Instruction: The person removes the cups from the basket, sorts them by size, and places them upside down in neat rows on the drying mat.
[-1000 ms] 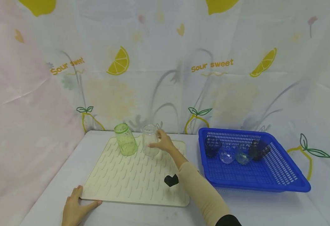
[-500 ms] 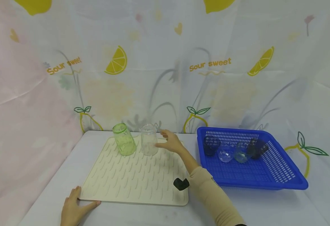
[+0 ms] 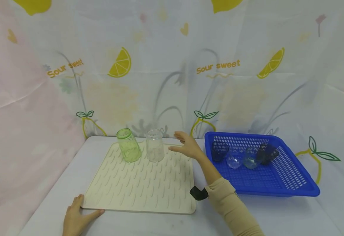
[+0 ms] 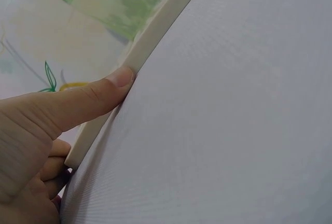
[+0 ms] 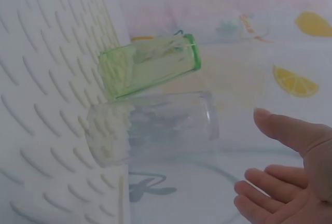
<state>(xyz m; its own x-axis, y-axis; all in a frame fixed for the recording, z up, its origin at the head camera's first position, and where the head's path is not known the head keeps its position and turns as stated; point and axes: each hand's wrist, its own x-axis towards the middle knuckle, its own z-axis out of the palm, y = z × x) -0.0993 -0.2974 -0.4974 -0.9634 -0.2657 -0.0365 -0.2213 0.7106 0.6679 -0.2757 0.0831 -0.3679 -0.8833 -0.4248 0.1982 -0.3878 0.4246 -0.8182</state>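
Note:
In the head view my left hand (image 3: 76, 218) is at the near left corner of a cream ridged drying mat (image 3: 139, 193). Its thumb presses the mat's front edge, and its bent fingers hold the left edge. At the mat's back stands a clear glass (image 3: 155, 147), wider end down. Left of it is a green glass (image 3: 129, 147), upright and close by. My right hand (image 3: 187, 146) hovers to the right of the clear glass, apart from it, thumb and fingers spread. The right wrist view shows nothing in that hand (image 5: 290, 167).
A blue plastic basket (image 3: 266, 193) stands on the white table (image 3: 124, 226) right of the mat. Several dark and clear glasses (image 3: 235, 159) lie in its back part. A lemon-print cloth (image 3: 172, 95) hangs behind the table.
My right hand has let go of the clear glass and drawn back to the right. The glass stays standing on the mat. My left hand keeps its place at the corner.

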